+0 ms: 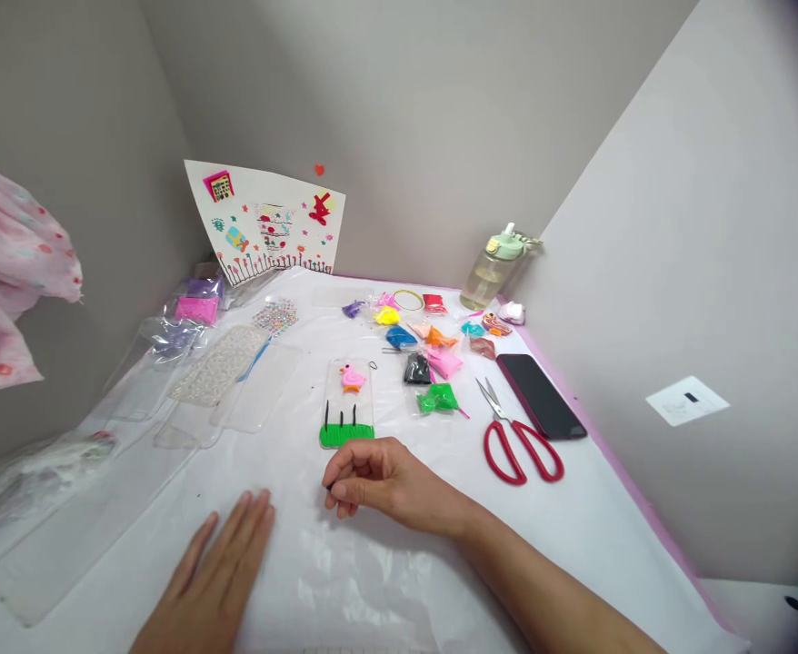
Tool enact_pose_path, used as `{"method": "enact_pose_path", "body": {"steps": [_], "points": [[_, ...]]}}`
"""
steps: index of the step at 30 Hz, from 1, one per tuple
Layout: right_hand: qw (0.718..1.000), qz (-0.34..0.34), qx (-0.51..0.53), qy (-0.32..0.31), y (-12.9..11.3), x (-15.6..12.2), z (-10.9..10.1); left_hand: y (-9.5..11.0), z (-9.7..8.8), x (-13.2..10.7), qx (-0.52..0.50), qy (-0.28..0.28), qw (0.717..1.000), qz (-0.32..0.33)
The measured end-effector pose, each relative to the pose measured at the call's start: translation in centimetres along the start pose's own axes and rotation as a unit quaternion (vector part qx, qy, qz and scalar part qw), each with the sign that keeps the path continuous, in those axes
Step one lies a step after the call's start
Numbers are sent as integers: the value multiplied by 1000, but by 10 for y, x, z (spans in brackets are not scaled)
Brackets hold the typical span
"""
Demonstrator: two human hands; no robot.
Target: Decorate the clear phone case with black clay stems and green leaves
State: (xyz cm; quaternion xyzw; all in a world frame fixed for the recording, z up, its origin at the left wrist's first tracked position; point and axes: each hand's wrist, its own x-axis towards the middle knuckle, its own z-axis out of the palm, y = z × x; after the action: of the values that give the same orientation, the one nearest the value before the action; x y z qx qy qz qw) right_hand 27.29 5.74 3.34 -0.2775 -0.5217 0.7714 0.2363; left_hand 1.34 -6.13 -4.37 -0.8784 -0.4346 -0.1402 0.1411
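My left hand (218, 572) lies flat on the white table cover, fingers stretched out and together, holding nothing. My right hand (378, 481) is curled in a loose pinch just below a clear phone case (348, 400) decorated with a pink flamingo, green grass and thin black stems. Something small and dark shows at its fingertips; I cannot make out what it is. A sheet of clear plastic film (344, 563) lies under and between both hands.
Red-handled scissors (518, 436) and a dark phone (539, 395) lie to the right. Small bags of coloured clay (433, 363) sit behind the case. Several clear phone cases (235, 381) lie at left. A water bottle (491, 268) and a decorated paper (269, 222) stand at the back wall.
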Motion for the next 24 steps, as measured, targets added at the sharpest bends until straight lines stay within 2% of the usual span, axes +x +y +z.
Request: {"method": "enact_pose_path", "body": {"steps": [3, 5, 7, 10, 11, 12, 13, 15, 18, 21, 24], "points": [[1000, 1, -2, 2, -1, 0, 0, 0, -1, -4, -27, 4, 999, 28], [1000, 3, -2, 2, -1, 0, 1, -4, -2, -6, 2, -10, 1000, -10], [1000, 5, -2, 1, -1, 0, 2, -7, -1, -7, 7, -7, 1000, -21], [1000, 5, -3, 3, -1, 0, 2, -6, 1, -9, -26, 20, 999, 22], [1000, 5, -4, 4, -1, 0, 1, -6, 1, -10, -28, 5, 999, 23], [1000, 5, -6, 5, -1, 0, 1, -6, 1, -11, -34, 15, 999, 39], [1000, 5, -7, 5, -1, 0, 1, -6, 2, -12, -26, -10, 999, 31], [1000, 6, -8, 4, -1, 0, 1, -5, 3, -13, -12, -23, 1000, -1], [1000, 7, -8, 4, -1, 0, 1, 1, 5, -13, -35, 20, 999, 18], [1000, 7, -10, 5, -2, 0, 1, 3, 2, -15, -54, 12, 998, 38], [1000, 7, -13, 5, -2, 0, 1, -8, -7, -20, -78, -16, 997, -1]]}}
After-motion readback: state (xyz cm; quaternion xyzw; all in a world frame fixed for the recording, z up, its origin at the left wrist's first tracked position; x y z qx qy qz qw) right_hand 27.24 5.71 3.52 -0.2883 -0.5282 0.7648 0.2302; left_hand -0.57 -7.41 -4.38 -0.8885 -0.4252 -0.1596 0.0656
